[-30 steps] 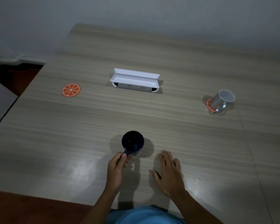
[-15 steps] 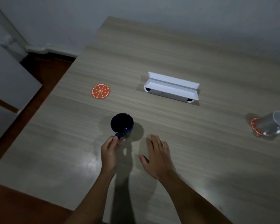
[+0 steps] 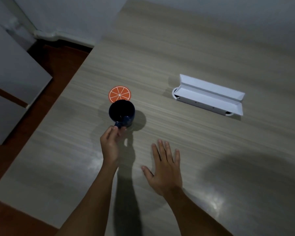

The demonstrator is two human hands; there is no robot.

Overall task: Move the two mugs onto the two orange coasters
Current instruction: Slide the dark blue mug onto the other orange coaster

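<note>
A person looks down at a pale wooden tabletop (image 3: 186, 53) in dim light. Their left hand (image 3: 111, 143) pinches the handle of a dark blue mug (image 3: 122, 111) between thumb and fingertips, a grip that leaves the cup upright with its open mouth facing up. The mug sits toward the tabletop's left edge, its far rim overlapping the near edge of an orange coaster (image 3: 120, 94) printed like a citrus slice. Whether the mug is lifted or sliding on the surface cannot be told. Judging by the overlap, it is almost at its coaster and needs only a short push away from the person to centre on it.

The right hand (image 3: 165, 167) lies palm down with fingers spread, holding nothing, nearer the tabletop's front edge; it looks idle, perhaps steadying the person's lean.

A long white box (image 3: 209, 97) with its lid open stands toward the middle of the tabletop, well apart from the mug, and is not in the way. The second mug and second coaster are out of view.
</note>
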